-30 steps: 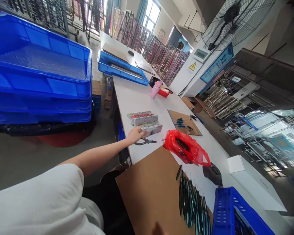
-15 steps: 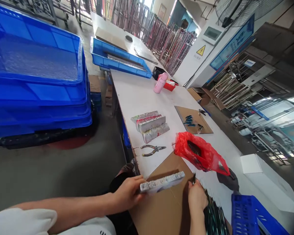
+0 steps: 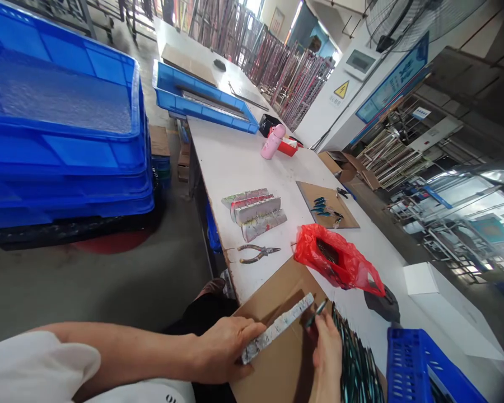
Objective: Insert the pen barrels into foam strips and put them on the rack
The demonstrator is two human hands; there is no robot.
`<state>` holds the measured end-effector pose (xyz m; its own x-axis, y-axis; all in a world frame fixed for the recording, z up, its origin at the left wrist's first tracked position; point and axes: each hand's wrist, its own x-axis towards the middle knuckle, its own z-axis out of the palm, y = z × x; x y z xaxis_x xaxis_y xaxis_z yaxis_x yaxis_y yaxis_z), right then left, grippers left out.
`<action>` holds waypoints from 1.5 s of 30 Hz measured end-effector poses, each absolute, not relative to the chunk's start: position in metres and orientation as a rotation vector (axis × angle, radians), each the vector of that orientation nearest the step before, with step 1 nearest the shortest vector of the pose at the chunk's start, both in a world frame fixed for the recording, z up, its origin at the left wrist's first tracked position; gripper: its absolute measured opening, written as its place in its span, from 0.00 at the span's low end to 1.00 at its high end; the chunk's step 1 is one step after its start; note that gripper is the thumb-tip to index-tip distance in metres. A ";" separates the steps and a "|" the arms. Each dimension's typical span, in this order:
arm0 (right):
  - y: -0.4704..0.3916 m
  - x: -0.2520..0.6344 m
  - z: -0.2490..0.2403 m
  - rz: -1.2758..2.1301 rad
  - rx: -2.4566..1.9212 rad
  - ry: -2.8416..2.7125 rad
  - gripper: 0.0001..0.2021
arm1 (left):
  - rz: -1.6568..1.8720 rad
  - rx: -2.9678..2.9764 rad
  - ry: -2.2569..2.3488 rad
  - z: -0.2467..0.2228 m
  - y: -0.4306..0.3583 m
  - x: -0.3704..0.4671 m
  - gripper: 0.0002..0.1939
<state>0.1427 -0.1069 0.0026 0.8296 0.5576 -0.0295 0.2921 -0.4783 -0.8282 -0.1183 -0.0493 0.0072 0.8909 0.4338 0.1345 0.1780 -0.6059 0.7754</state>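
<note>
My left hand (image 3: 231,344) grips one end of a grey-white speckled strip (image 3: 279,327), which slants up to the right over a brown cardboard sheet (image 3: 283,366). Close to the strip's far end, my right hand (image 3: 327,347) pinches a small dark, slim piece (image 3: 316,313). Beside that hand lies a pile of thin dark-green pieces (image 3: 361,364). Pliers (image 3: 258,253) rest on the table beyond my left hand, and behind them stand several similar strips (image 3: 258,211) in a row.
A red plastic bag (image 3: 340,257) lies ahead of my right hand, a blue basket (image 3: 415,364) to its right. Farther off are a board with small blue-handled items (image 3: 327,207), a pink bottle (image 3: 273,141) and a light-blue tray (image 3: 205,101). Blue crates (image 3: 67,162) stand stacked at left.
The strip in my left hand has tilted more steeply. My right hand has moved left, nearer the strip, and its dark piece now points up to the right. The camera view has shifted slightly.
</note>
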 end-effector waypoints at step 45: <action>-0.163 0.127 -0.005 0.549 -1.291 -0.041 0.13 | 0.499 2.399 0.517 0.002 -0.032 0.066 0.18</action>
